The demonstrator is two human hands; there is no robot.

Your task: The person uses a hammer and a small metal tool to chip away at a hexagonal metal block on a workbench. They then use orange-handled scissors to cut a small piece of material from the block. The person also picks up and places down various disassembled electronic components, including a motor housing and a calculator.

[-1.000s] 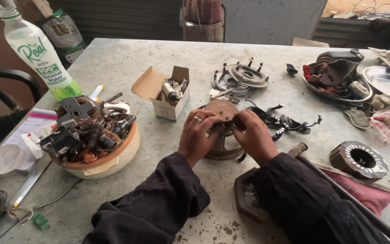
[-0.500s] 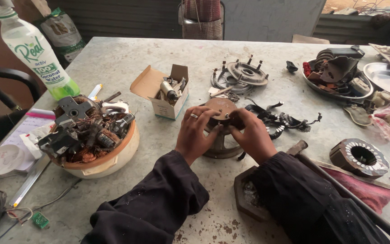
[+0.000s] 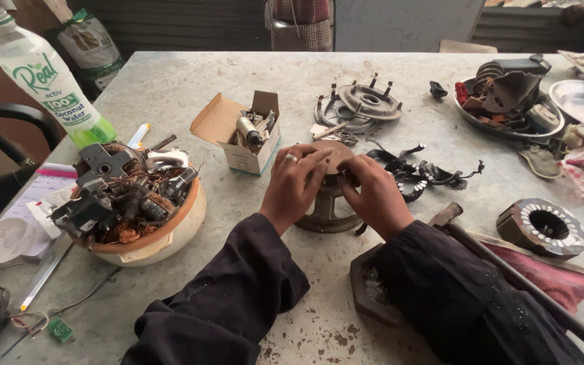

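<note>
A rusty round motor part [image 3: 327, 203] stands upright on the grey table [image 3: 190, 81], a flat brown disc at its top. My left hand [image 3: 295, 186], a ring on one finger, grips the disc's left side. My right hand [image 3: 373, 196] clasps the disc's right side, fingers curled over its edge. Both sleeves are dark. Much of the disc is hidden under my fingers.
A bowl [image 3: 163, 236] of copper-wound motor scrap sits at left, a plastic bottle [image 3: 43, 78] behind it. An open cardboard box [image 3: 241, 132] of small parts, metal rings [image 3: 363, 105], black clips [image 3: 424, 174], a stator [image 3: 543, 226] on red cloth and a hammer handle [image 3: 508, 277] surround my hands.
My hands have stayed on the disc, with the fingers shifting slightly around its rim. The view has tilted a little; nothing else on the table has moved.
</note>
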